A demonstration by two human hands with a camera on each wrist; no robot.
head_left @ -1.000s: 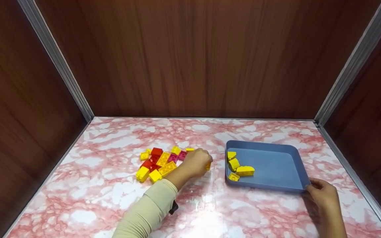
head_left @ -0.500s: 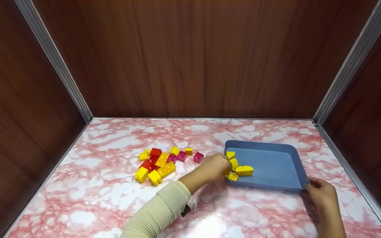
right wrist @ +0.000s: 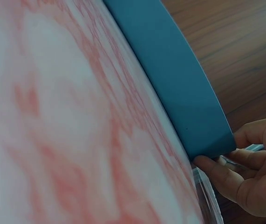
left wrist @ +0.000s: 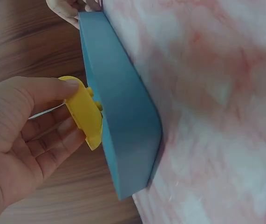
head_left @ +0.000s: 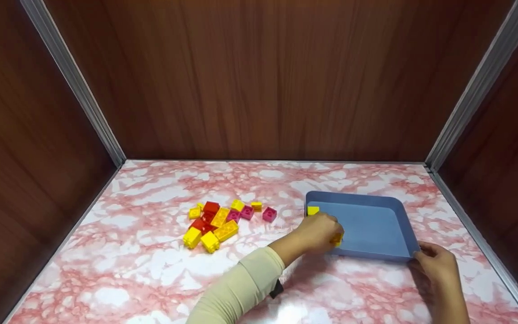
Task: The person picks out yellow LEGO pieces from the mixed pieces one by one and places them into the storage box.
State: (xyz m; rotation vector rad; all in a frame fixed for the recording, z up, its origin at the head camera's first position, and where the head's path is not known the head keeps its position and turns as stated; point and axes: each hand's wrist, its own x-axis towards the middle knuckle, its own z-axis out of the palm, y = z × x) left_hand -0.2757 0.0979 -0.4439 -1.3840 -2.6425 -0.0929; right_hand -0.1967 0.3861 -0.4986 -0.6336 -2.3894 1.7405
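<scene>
My left hand is over the near-left part of the blue tray, pinching a yellow toy brick. In the left wrist view the thumb and fingers grip this brick, rounded at one end and studded, right at the tray's rim. Another yellow brick lies by the tray's left wall; the hand hides the others there. At the near-right corner of the tray, my right hand holds the wall. The right wrist view shows its fingers and thumb around that corner.
Left of the tray, red bricks, yellow bricks and magenta bricks lie in a loose group on the red-and-white marbled table. Wood-grain panels with metal edging enclose the back and both sides.
My left hand has carried the yellow brick rightward from beside the pile, across the tray's left wall, to over the tray. The right hand stays at the corner.
</scene>
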